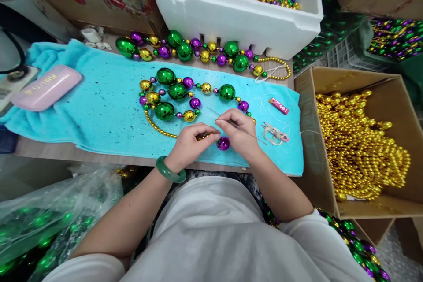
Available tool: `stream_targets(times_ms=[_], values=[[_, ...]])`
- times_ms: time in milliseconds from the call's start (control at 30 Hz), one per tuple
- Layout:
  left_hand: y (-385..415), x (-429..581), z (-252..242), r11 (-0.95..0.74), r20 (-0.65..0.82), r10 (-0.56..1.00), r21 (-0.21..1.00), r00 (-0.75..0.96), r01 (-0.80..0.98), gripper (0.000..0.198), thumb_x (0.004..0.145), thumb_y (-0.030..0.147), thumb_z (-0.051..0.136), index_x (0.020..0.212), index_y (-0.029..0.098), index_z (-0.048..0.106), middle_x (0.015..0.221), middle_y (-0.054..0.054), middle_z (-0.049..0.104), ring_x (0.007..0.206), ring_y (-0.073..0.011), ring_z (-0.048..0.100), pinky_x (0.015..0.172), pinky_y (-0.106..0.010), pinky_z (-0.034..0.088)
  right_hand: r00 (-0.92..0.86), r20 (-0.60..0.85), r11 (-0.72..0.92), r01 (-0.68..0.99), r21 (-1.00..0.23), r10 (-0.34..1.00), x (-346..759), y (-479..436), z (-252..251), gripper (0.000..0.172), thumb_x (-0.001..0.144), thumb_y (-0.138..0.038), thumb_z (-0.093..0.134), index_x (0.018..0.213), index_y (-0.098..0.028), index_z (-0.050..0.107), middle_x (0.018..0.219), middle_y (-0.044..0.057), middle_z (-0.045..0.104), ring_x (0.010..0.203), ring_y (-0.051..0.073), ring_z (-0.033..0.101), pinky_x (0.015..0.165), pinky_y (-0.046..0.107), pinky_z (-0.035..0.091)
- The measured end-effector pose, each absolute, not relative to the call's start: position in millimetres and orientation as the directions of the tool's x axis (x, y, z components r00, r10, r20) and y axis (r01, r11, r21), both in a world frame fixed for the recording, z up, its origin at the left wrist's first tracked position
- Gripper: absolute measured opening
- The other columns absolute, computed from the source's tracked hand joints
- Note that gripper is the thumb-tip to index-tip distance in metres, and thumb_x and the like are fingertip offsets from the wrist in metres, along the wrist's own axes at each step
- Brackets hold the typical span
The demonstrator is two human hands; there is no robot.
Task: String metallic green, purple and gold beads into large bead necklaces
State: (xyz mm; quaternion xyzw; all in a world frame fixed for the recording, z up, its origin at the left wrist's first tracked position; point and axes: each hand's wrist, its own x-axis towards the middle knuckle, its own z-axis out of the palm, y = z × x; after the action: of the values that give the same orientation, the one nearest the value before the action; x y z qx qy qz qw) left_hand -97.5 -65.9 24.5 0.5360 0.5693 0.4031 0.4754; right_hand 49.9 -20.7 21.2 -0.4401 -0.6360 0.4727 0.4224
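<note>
My left hand (194, 144), with a green bangle (171, 170) at its wrist, is closed on the thin gold-bead end of a bead necklace (177, 91). The necklace's large green, gold and purple beads lie looped on a turquoise towel (109, 110). My right hand (240, 132) pinches a slim, pointed metal tool (254, 136), its exact kind unclear. Both sets of fingertips nearly meet, and any thread between them is too fine to make out. Just below them sits a purple bead (223, 143).
A second bead necklace (184, 51) lies behind, before a white foam box (238, 17) of beads. Small scissors (276, 133) and a red packet (278, 105) lie at right. A pink case (48, 88) is at left. A cardboard box (360, 211) holds gold bead strings (363, 154).
</note>
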Motion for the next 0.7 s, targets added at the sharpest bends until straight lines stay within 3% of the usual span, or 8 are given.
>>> stream_targets(times_ms=[133,233,300,367,533,700], values=[[-65.6,-98.1,26.3,0.149,-0.157,0.984,0.985,0.085,0.086,0.022,0.07,0.033,0.074,0.086,0.018,0.072,0.089,-0.006,0.07,0.076,-0.0163,0.062,0.067,-0.027,0.048,-0.197,0.11,0.119,0.031,-0.992,0.974,50.5,-16.2,21.2,0.011,0.077,-0.026,0.063,0.07,-0.019,0.06,0.073,-0.001,0.058,0.071,0.012,0.054,0.067,0.027,0.046],[-68.5,-93.7,24.4,0.24,-0.223,0.963,0.966,0.151,-0.101,0.03,0.072,0.034,0.073,0.096,0.018,0.065,0.101,-0.006,0.068,0.068,-0.0138,0.064,0.053,-0.023,0.047,-0.162,0.066,0.055,-0.069,-0.996,0.985,49.3,-15.7,22.6,0.012,0.077,-0.028,0.064,0.071,-0.019,0.058,0.074,-0.001,0.057,0.065,0.01,0.051,0.06,0.025,0.046],[-70.6,-90.9,22.2,0.275,-0.242,0.953,0.944,0.182,-0.184,0.031,0.076,0.036,0.069,0.1,0.019,0.06,0.097,-0.005,0.068,0.063,-0.013,0.065,0.046,-0.02,0.043,-0.147,0.03,0.013,-0.118,-0.993,0.989,48.2,-16.8,24.1,0.015,0.076,-0.03,0.065,0.071,-0.019,0.057,0.075,-0.002,0.056,0.062,0.009,0.049,0.053,0.022,0.044],[-71.8,-89.2,20.8,0.264,-0.23,0.957,0.943,0.178,-0.202,0.029,0.078,0.036,0.068,0.099,0.018,0.059,0.089,-0.003,0.068,0.062,-0.0122,0.064,0.047,-0.019,0.044,-0.134,0.007,-0.014,-0.157,-0.988,0.991,47.4,-18.4,25.0,0.016,0.076,-0.031,0.067,0.071,-0.019,0.058,0.077,-0.001,0.056,0.059,0.008,0.048,0.047,0.02,0.041],[-72.0,-88.3,22.9,0.175,-0.151,0.978,0.97,0.145,-0.17,0.022,0.076,0.029,0.071,0.092,0.016,0.064,0.09,-0.005,0.07,0.083,-0.0157,0.065,0.072,-0.025,0.052,-0.097,0.046,0.028,-0.184,-0.983,0.994,47.4,-19.7,22.8,0.017,0.076,-0.031,0.068,0.071,-0.018,0.059,0.077,-0.002,0.056,0.059,0.007,0.047,0.05,0.02,0.041],[-73.6,-87.1,20.1,0.279,-0.252,0.959,0.925,0.13,-0.259,0.027,0.075,0.032,0.071,0.097,0.017,0.065,0.092,-0.005,0.071,0.071,-0.0136,0.064,0.055,-0.022,0.053,-0.095,0.014,-0.006,-0.205,-0.979,0.995,46.6,-17.5,17.0,0.017,0.076,-0.029,0.068,0.069,-0.018,0.057,0.072,-0.004,0.056,0.054,0.005,0.046,0.05,0.02,0.041]])
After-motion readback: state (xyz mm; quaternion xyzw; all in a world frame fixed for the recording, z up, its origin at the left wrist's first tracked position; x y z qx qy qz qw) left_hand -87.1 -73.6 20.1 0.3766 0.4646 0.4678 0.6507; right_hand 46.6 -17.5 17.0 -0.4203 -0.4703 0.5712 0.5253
